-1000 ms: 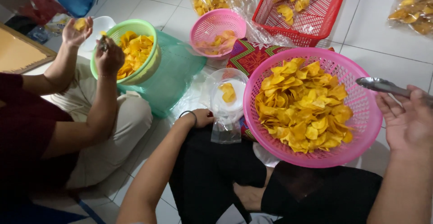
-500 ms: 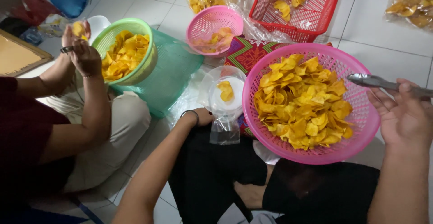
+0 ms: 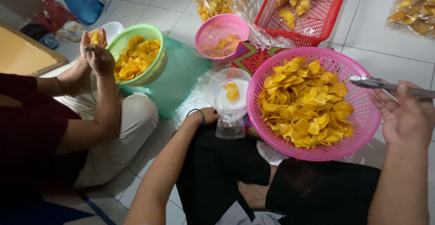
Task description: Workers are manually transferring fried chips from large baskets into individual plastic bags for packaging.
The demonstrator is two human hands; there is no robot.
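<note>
1. Pink basket, large and round, heaped with yellow chips; it sits in front of the person's lap on the tiled floor.
2. Right hand: palm up at the basket's right rim, fingers loosely curled around metal tongs whose tip reaches over the rim.
3. Left hand: rests at the base of a clear bag just left of the basket; whether it grips the bag cannot be told. A few chips lie inside the bag.
4. Small pink basket, holding a few chips, farther out on the floor.
5. Red crate, beyond the large basket, with chips inside.
6. Green bowl, filled with chips, resting on a teal lid.
7. Co-worker's hands, at the left by the green bowl, raised together with chips between them.
8. Filled bags of chips, far right of the floor.
</note>
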